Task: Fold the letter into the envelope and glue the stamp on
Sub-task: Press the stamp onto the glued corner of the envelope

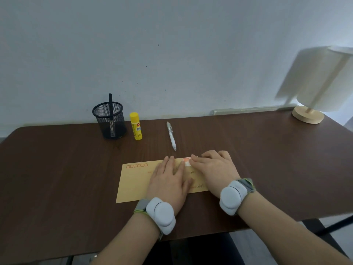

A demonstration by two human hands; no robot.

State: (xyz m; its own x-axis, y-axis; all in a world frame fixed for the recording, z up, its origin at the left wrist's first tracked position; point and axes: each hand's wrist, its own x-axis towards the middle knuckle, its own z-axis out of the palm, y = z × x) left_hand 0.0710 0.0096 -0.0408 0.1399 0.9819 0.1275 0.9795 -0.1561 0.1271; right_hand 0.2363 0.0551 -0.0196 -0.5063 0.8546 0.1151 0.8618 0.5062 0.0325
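A yellow-brown envelope (pixel 133 180) lies face up on the brown desk (pixel 57 169), with red postcode boxes at its top left. My left hand (pixel 169 180) rests flat on the envelope's middle, fingers spread. My right hand (pixel 214 169) lies over the envelope's right end, its fingertips pressing on a small orange and white stamp (pixel 186 161) at the top right corner. The letter is not visible. A yellow glue stick (pixel 136 126) stands capped at the back of the desk, away from both hands.
A black mesh pen cup (pixel 110 121) with a black pen stands left of the glue stick. A white pen (pixel 171 135) lies beyond the envelope. A lamp with a round wooden base (pixel 308 116) stands at the far right. The desk's front edge runs just below my wrists.
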